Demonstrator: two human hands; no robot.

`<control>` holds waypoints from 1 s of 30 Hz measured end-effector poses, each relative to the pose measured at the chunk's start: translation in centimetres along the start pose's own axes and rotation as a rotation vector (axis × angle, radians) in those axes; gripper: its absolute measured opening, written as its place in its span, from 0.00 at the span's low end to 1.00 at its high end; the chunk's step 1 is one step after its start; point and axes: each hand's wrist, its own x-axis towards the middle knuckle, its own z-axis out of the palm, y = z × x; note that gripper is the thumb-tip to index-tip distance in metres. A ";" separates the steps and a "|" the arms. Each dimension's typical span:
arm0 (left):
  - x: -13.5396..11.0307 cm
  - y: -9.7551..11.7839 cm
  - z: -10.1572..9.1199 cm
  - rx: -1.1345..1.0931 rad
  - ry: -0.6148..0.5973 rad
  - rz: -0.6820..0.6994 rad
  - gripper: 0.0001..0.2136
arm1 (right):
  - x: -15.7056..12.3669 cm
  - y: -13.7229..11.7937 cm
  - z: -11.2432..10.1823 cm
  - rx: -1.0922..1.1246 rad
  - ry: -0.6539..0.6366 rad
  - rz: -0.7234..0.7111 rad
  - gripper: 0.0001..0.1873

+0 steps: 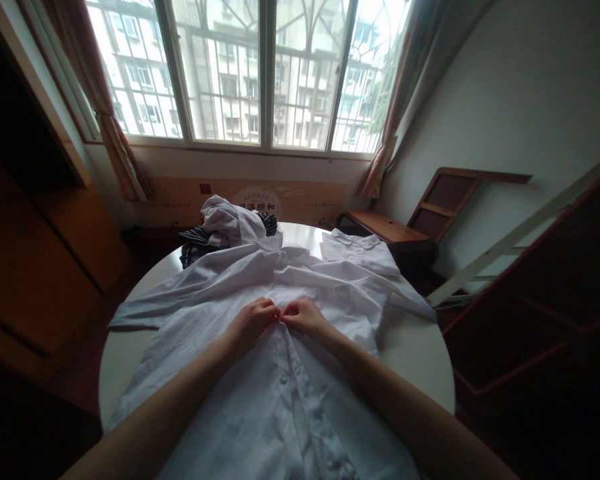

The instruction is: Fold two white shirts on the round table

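Observation:
A white button-up shirt lies spread front-up over a round white table, collar away from me, sleeves out to both sides. My left hand and my right hand meet at the shirt's button placket near the chest. Both hands have their fingers curled and pinch the placket fabric, fingertips almost touching each other. Several buttons run down the placket toward me.
A heap of clothes, white with a dark striped piece, sits at the table's far side. A folded white shirt lies at the far right. A wooden bench and leaning frames stand on the right, a wardrobe on the left.

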 end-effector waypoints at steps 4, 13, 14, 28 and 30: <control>0.1 0.1 0.0 0.032 -0.010 0.021 0.06 | 0.1 0.0 0.0 -0.002 -0.015 -0.001 0.10; 0.2 0.0 0.1 0.046 0.013 0.026 0.06 | -0.1 -0.4 -0.3 0.014 -0.027 0.008 0.09; 0.2 0.0 0.1 0.048 0.017 0.028 0.06 | -0.1 -0.4 -0.3 0.014 -0.025 0.010 0.09; 0.3 0.2 0.0 0.076 0.011 0.011 0.06 | 0.0 -0.3 -0.3 0.057 -0.065 0.033 0.10; 0.3 0.1 0.0 0.075 0.007 0.015 0.06 | 0.0 -0.3 -0.3 0.039 -0.056 0.031 0.10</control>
